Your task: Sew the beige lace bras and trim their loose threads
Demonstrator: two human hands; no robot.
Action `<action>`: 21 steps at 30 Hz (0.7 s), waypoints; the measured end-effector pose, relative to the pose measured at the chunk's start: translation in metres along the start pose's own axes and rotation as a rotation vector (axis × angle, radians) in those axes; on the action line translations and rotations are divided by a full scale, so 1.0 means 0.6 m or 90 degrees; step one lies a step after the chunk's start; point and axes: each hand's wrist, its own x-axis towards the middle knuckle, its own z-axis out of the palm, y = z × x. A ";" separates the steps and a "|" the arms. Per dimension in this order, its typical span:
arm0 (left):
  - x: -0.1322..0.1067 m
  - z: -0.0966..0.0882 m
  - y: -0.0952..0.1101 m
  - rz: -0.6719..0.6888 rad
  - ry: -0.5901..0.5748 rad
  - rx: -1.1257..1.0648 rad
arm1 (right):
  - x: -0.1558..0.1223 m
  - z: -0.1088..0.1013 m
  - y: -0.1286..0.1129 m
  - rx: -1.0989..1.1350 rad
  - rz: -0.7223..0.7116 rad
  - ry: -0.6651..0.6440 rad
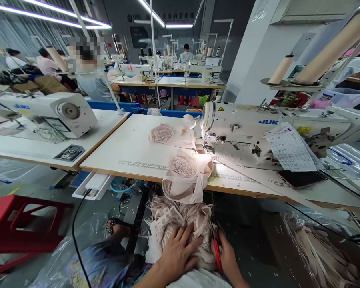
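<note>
A pile of pale pink lace garment pieces [180, 218] lies in my lap below the table edge. My left hand [177, 252] rests flat on the pile with its fingers spread. Beside it my right hand [228, 258] is closed around small red-handled snips [217, 252], touching the fabric. More pink lace pieces [184, 166] hang over the table's front edge, trailing from under the needle of the white sewing machine [258, 134]. Another lace piece [163, 134] lies farther back on the table.
A white table [132, 148] carries the machine, a paper sheet [289, 148] and a dark phone [301, 178]. A red stool [16, 224] stands at left; clear plastic bags [321, 248] lie at right. Other people sit at sewing machines behind.
</note>
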 end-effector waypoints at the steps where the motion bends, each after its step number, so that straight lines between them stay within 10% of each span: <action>1: -0.002 -0.009 -0.001 -0.003 0.025 -0.032 | -0.012 0.001 0.008 0.002 -0.002 0.010; 7: 0.106 -0.088 0.014 -0.258 0.354 -0.304 | 0.049 -0.059 -0.059 0.068 -0.131 0.037; 13: 0.223 -0.099 -0.017 -0.378 0.243 -0.381 | 0.277 -0.096 -0.230 -0.121 -0.316 -0.084; 21: 0.098 -0.209 -0.034 -0.288 0.367 -0.308 | 0.502 0.034 -0.345 -0.179 -0.396 -0.435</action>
